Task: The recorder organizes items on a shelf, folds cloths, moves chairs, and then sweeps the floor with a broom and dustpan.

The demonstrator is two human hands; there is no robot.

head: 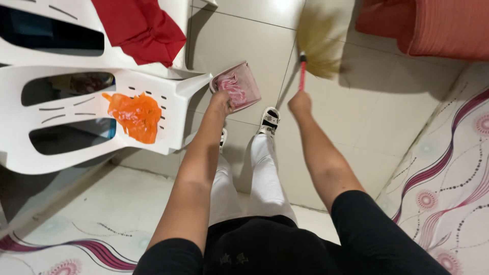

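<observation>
Broom (pixel 315 48) and dustpan (pixel 237 85) in hands, tiled floor (pixel 367 112), white chairs (pixel 168 86)

Pink dustpan (pixel 237 84), straw-yellow broom (pixel 315 48) on a red handle!
White chairs (pixel 76 109); red cloth (pixel 140 25), orange bag (pixel 135 116); maroon swirls on mats (pixel 448 168).

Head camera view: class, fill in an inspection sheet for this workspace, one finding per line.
Surface: pale tiled floor, glossy; patterned mat at the right edge.
Job's things: pink dustpan with pinkish contents; broom with red handle and straw bristles, blurred.
Clutter: orange plastic bag and red cloth on white plastic chairs.
Hands: left hand grips the dustpan; right hand grips the broom handle.
Cables: nothing seen.
Surroundings: orange bedding at top right.
</observation>
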